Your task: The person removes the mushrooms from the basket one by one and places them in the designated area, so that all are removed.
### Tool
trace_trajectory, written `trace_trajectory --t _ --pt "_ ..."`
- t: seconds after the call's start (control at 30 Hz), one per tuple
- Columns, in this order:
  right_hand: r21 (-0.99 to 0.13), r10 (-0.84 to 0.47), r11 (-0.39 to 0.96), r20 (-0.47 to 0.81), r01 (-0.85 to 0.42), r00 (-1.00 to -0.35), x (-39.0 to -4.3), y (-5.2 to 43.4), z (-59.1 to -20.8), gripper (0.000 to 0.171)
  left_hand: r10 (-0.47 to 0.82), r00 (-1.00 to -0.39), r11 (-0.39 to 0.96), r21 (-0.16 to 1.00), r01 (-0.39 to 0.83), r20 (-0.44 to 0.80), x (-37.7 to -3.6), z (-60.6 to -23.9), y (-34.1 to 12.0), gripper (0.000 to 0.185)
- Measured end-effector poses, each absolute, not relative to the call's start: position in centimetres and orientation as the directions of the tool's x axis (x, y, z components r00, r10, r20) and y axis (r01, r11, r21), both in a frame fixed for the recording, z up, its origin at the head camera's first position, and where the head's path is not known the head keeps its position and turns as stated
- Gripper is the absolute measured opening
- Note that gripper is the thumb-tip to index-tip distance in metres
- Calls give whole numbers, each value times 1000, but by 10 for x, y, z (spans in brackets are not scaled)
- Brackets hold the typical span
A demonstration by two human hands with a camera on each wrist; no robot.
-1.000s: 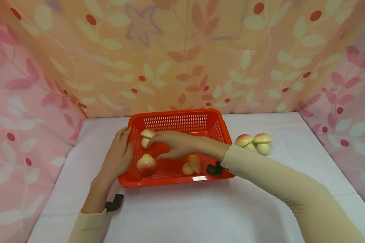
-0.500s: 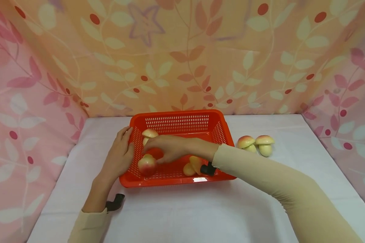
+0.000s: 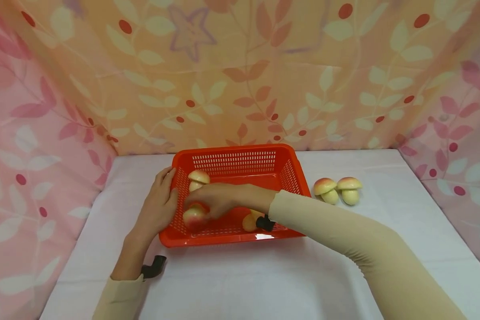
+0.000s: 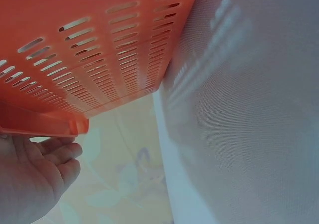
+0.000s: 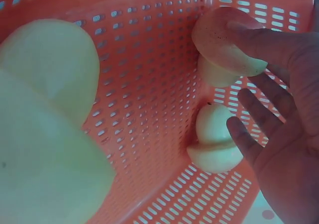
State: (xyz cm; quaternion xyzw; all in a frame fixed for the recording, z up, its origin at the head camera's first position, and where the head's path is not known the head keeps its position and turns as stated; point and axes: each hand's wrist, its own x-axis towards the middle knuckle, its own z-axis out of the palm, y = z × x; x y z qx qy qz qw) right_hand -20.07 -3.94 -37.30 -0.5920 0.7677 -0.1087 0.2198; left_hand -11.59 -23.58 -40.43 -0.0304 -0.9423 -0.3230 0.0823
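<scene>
A red plastic basket (image 3: 232, 240) stands on the white table, with several mushroom-shaped pieces in and beside it. My left hand (image 3: 157, 206) rests along its left rim, loosely bent fingers (image 4: 64, 157) against the lip in the left wrist view. Inside, my right hand (image 3: 218, 198) reaches over the front-left mushroom (image 3: 194, 218). In the right wrist view its thumb lies on the reddish cap (image 5: 219, 40) while the other fingers (image 5: 246, 137) spread out fairly straight. Another mushroom (image 3: 198, 178) is just behind that hand. A third mushroom (image 3: 249, 223) lies front right, partly hidden by the wrist camera.
On the table right of the basket, two mushrooms (image 3: 349, 190) lie side by side, pale stems toward me. Floral cloth (image 3: 240, 89) hangs at the back and along both sides. A black wrist camera (image 3: 154, 266) sits under the left wrist.
My right hand has moved from beside the back-left mushroom toward me, onto the front-left one. The left hand keeps its place on the rim. The view has shifted slightly.
</scene>
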Motion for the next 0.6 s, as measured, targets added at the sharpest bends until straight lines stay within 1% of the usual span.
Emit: trace_trajectory --t 0.13,0.27,0.43,0.6 --pt "-430 -953 282 -227 -858 -200 -200 -39 -373 47 2 -983 791 601 115 185 -117 -405 -236 59" --pt "-423 -954 281 -224 -861 -202 -201 -38 -374 50 -5 -981 791 600 116 195 -118 -405 -236 58" --pt "-364 -953 279 -217 -889 -211 -202 -35 -375 55 -2 -983 784 611 112 183 -118 -406 -236 59" --pt "-315 -953 281 -204 -907 -224 -201 -33 -378 52 -10 -985 787 608 100 175 -116 -405 -235 59"
